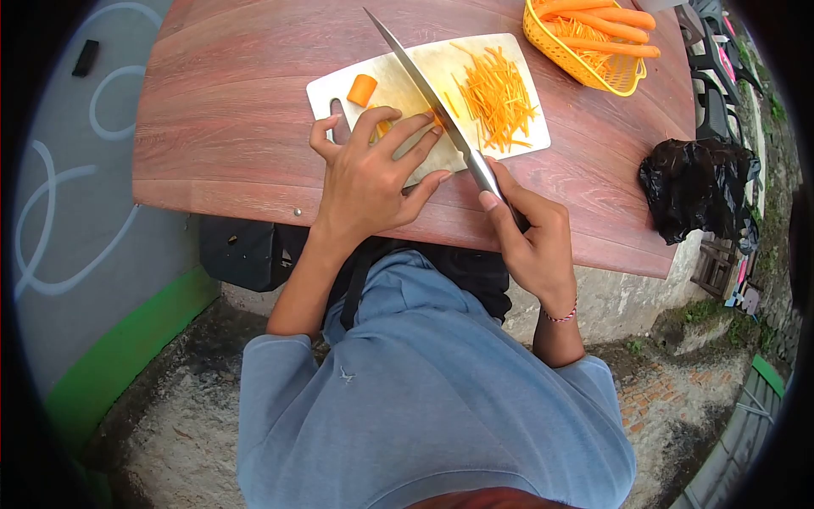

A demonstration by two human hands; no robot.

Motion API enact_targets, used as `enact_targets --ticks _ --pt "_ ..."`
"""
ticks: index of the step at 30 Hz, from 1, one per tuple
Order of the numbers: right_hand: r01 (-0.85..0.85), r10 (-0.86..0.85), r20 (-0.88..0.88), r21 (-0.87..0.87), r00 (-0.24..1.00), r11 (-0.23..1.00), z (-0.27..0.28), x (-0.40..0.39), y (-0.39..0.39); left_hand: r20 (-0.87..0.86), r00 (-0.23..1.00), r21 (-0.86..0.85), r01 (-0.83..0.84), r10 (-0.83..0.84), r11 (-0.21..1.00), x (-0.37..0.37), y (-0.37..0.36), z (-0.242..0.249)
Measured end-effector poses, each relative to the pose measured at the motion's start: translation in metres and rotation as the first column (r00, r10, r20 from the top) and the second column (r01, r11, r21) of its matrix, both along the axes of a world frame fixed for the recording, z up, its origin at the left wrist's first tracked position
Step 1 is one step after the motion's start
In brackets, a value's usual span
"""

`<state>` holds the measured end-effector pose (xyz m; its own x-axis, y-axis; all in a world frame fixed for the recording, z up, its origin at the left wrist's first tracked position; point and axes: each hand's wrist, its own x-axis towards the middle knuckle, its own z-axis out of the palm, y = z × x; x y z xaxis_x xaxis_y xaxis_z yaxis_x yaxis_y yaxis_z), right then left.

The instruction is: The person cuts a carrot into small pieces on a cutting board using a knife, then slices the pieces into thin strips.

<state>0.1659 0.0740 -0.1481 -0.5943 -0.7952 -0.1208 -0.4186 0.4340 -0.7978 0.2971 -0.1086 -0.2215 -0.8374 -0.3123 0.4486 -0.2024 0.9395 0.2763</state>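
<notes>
A white cutting board (530,93) lies on the wooden table. My right hand (530,229) is closed round the handle of a large knife (435,97), whose blade slants across the board. Just left of the blade, my left hand (369,174) presses its bent fingertips on a piece of carrot that is mostly hidden under them. A short carrot chunk (362,89) rests near the board's left end, above that hand. Right of the knife lies a pile of thin carrot strips (500,97).
A yellow basket (623,82) at the table's top right holds several whole carrots (610,47) and shreds. A black plastic bag (697,188) sits at the right edge of the table (220,110). A black bag (242,253) is below the table's front left edge.
</notes>
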Motion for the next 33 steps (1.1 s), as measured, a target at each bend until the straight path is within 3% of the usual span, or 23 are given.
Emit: enact_targets --ticks 2,7,14,17,19,26,29,31,33 --pt "0.008 -0.009 0.023 0.038 1.000 0.999 -0.001 0.000 0.002 -0.001 1.000 0.006 -0.001 0.001 1.000 0.000 0.000 0.000" --pt "0.019 -0.015 0.057 -0.073 0.998 0.997 -0.011 -0.001 0.003 -0.005 1.000 0.000 -0.002 0.002 1.000 -0.003 -0.005 -0.004" --pt "0.037 -0.043 0.085 0.069 0.995 0.997 -0.003 0.000 0.001 -0.002 1.000 0.014 -0.015 0.015 1.000 -0.003 -0.005 -0.005" --pt "0.018 -0.018 -0.002 -0.018 1.000 1.000 -0.012 0.002 -0.002 -0.016 1.000 0.007 -0.016 0.017 1.000 -0.004 -0.006 -0.006" --pt "-0.036 0.016 -0.159 -0.123 0.987 0.992 -0.020 0.003 -0.012 -0.008 1.000 0.005 -0.018 0.018 1.000 -0.004 -0.005 -0.005" --pt "-0.076 0.033 -0.196 -0.216 0.980 0.974 -0.031 -0.007 -0.037 -0.023 0.999 -0.014 -0.023 0.023 1.000 -0.004 -0.004 -0.008" --pt "-0.011 0.006 -0.052 -0.096 0.999 0.995 -0.017 -0.008 -0.027 -0.039 0.999 -0.015 -0.025 0.024 1.000 -0.005 -0.004 -0.006" --pt "0.078 -0.083 0.070 0.079 0.994 0.994 -0.011 -0.008 -0.018 -0.031 0.999 -0.013 -0.019 0.019 1.000 -0.004 -0.004 -0.005" --pt "0.088 -0.088 0.035 0.009 0.995 0.996 -0.018 -0.010 -0.013 -0.028 0.999 -0.007 -0.017 0.017 1.000 -0.004 -0.004 -0.006"
